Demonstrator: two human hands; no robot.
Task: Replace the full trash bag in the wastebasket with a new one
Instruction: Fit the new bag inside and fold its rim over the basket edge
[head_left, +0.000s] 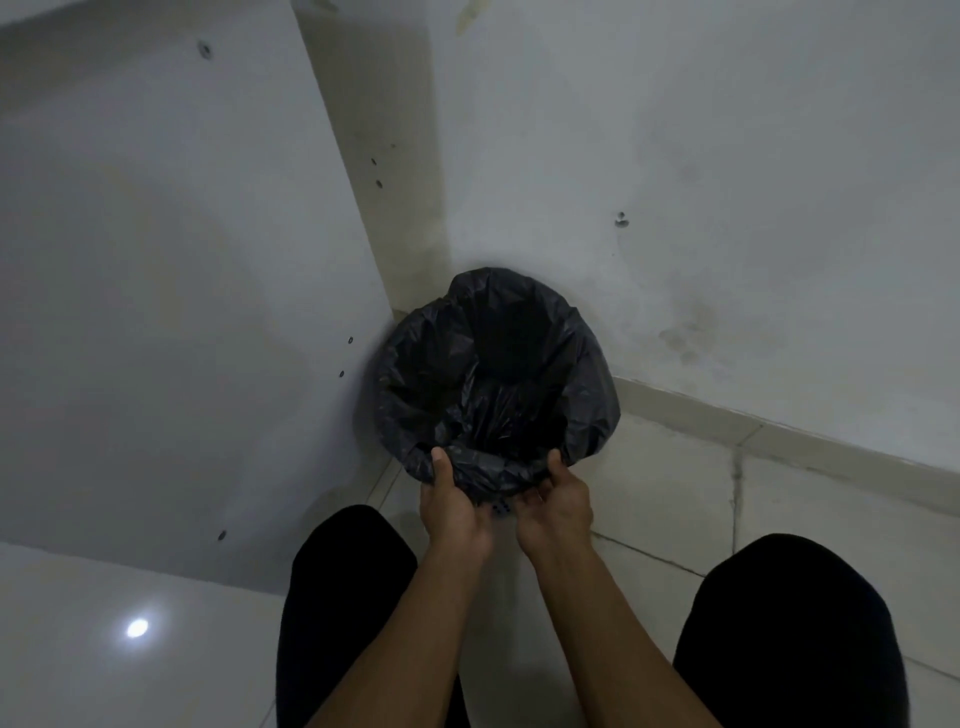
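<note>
Both hands, left (453, 506) and right (556, 506), grip the black trash bag (493, 374) at the wastebasket's near rim.

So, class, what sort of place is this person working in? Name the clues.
Probably a bare indoor room corner: pale floor tiles, white walls with a tiled skirting, and a black trash bag spread open where the walls meet. Which room it is cannot be told.

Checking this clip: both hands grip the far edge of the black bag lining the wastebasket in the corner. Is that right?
Not quite. In the head view the left hand and right hand grip the near edge of the black bag, the side closest to the person; the rest holds.
</note>
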